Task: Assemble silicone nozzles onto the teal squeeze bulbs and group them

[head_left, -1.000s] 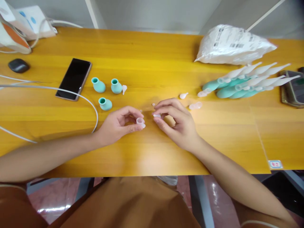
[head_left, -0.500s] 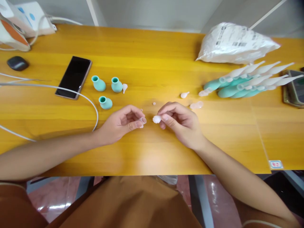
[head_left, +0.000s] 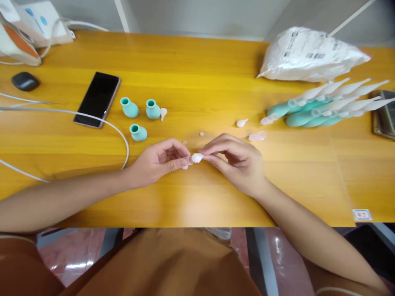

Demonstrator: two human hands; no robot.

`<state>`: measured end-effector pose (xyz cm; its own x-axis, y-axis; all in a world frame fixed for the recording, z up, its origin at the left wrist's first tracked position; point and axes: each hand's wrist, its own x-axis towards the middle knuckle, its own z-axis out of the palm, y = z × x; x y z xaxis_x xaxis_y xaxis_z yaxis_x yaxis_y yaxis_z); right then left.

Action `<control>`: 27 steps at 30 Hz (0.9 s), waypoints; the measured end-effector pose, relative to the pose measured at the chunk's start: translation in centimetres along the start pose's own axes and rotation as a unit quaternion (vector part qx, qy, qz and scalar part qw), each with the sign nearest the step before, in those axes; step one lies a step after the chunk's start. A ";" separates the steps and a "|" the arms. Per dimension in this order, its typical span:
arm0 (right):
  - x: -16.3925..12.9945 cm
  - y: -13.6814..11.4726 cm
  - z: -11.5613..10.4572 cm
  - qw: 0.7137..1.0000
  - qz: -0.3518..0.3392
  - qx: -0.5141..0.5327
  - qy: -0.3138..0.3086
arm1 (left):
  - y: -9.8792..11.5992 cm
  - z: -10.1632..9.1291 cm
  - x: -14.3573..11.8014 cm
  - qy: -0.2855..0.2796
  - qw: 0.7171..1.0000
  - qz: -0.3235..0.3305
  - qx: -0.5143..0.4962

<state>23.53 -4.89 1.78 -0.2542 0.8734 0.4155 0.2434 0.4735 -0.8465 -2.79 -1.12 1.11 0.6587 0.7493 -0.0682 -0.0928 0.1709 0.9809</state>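
Note:
My left hand (head_left: pixel 160 162) pinches a short translucent tube piece (head_left: pixel 189 160), its open end facing right. Between the thumb and fingertips of my right hand (head_left: pixel 237 162) is a small white nozzle tip (head_left: pixel 197 158), its wide end at the mouth of the tube. Whether it sits inside the tube I cannot tell. Just beyond my fingers lie a tiny ring (head_left: pixel 184 142) and a tiny round disc (head_left: pixel 201 134). Right of them rest another white nozzle tip (head_left: pixel 242 123) and a translucent connector (head_left: pixel 257 136).
Three teal rubber bulbs (head_left: pixel 138 132) stand at left, one beside a white piece (head_left: pixel 163 114). Several teal bulbs with long white nozzles (head_left: pixel 327 109) lie at right, below a plastic parcel (head_left: pixel 311 55). A phone (head_left: pixel 97 100), a mouse (head_left: pixel 25 81) and a white cable (head_left: pixel 119 135) are at left.
My right hand has moved the white nozzle tip left, closing the gap to the tube piece. The tip has turned in my fingers. My left hand has barely moved.

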 end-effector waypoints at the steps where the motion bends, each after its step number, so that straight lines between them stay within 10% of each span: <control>1: 0.0 -0.1 0.0 1.000 -0.018 -0.017 0.000 | 0.0 0.0 0.0 -0.001 1.000 0.000 0.000; 27: -0.5 0.1 -0.8 0.964 -0.178 -0.189 -0.062 | 0.2 0.4 0.0 0.003 0.999 -0.008 0.049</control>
<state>24.45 -5.20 1.70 -0.4889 0.6390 0.5939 0.4373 0.7686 -0.4669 -2.51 -1.30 1.38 0.6554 0.7505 -0.0846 -0.0089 0.1197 0.9928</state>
